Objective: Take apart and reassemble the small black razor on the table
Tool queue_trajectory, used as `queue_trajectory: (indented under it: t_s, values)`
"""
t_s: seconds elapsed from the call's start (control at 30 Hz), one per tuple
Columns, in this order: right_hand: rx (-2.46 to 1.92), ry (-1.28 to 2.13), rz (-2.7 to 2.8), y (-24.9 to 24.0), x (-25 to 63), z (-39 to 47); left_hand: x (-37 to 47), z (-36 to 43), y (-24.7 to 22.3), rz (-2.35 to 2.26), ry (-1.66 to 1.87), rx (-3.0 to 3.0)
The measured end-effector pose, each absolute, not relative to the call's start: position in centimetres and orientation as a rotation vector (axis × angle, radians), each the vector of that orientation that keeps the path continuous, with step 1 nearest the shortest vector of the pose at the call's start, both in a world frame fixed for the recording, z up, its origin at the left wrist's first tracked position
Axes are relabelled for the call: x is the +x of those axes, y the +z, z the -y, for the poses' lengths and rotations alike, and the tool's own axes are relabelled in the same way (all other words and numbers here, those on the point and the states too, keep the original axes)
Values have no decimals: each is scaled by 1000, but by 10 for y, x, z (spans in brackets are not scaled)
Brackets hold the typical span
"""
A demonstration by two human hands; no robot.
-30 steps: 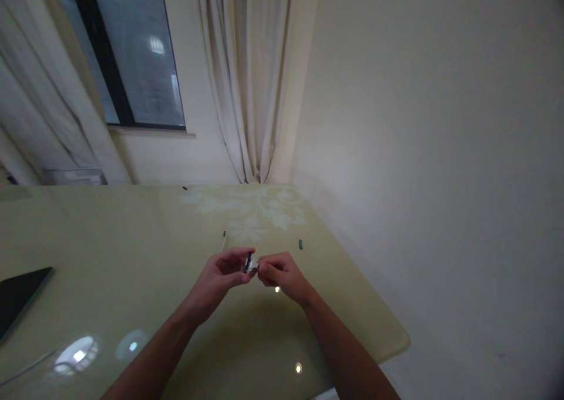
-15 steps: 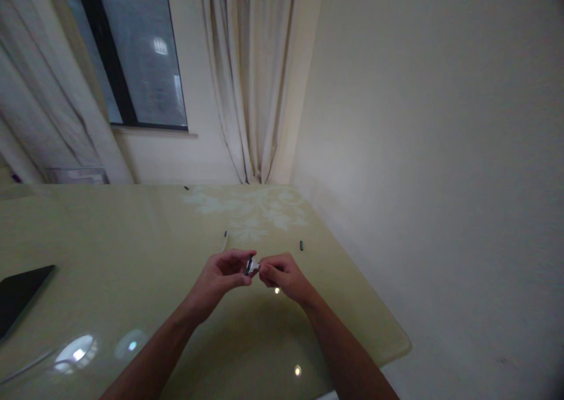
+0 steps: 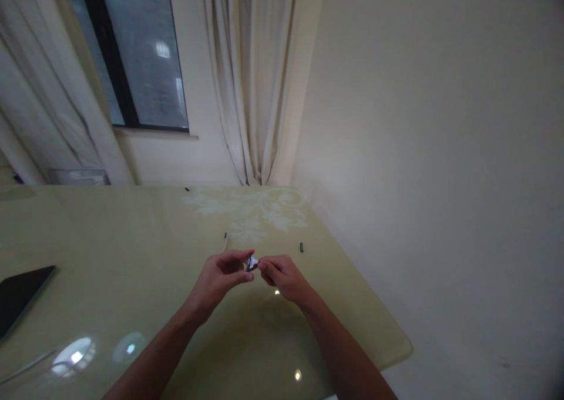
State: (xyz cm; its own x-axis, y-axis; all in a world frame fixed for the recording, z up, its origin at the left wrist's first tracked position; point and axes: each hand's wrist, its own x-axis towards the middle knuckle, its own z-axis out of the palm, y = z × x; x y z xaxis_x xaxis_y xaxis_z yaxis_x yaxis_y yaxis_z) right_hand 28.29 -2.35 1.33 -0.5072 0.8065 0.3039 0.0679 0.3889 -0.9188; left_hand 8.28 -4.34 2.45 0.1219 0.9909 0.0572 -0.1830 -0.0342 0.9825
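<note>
Over the middle of the table, my left hand (image 3: 222, 276) pinches a small black and silver piece (image 3: 251, 263) between thumb and fingertips. My right hand (image 3: 282, 274) is closed at the right side of that piece, its thumb and forefinger pressed together at the silver end. The piece is too small to name. Just beyond my left hand lies a thin white stick-like thing (image 3: 226, 241) with a dark tip, its near end hidden by the hand. A small dark cylinder (image 3: 302, 247) lies on the table beyond my right hand.
The glossy yellow-green table (image 3: 110, 235) meets the wall on the right. A black flat object (image 3: 22, 294) lies at the left edge, with a pale cable (image 3: 29, 366) near it. A tiny dark piece (image 3: 187, 189) is by the far edge, before the curtains (image 3: 253, 83).
The piece between my hands has tilted slightly, and my left fingertips have shifted a little around it. Otherwise the hands stay nearly where they were.
</note>
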Motion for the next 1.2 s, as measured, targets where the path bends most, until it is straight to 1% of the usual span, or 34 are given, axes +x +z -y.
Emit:
queue_trajectory:
  t_s: [0.27, 0.43, 0.67, 0.97, 1.2]
  values:
    - [-823, 1055, 1924, 5, 282, 17, 84, 39, 17, -983, 1217, 1141]
    - [-846, 1037, 1913, -1, 279, 14, 86, 35, 9, -977, 1240, 1121]
    - [-837, 816, 1925, -3, 274, 13, 78, 25, 0, -889, 1204, 1144]
    - [-867, 768, 1973, -12, 272, 11, 78, 23, 3, -960, 1188, 1182]
    - [-835, 692, 1951, -19, 268, 11, 82, 22, -6, -956, 1206, 1168]
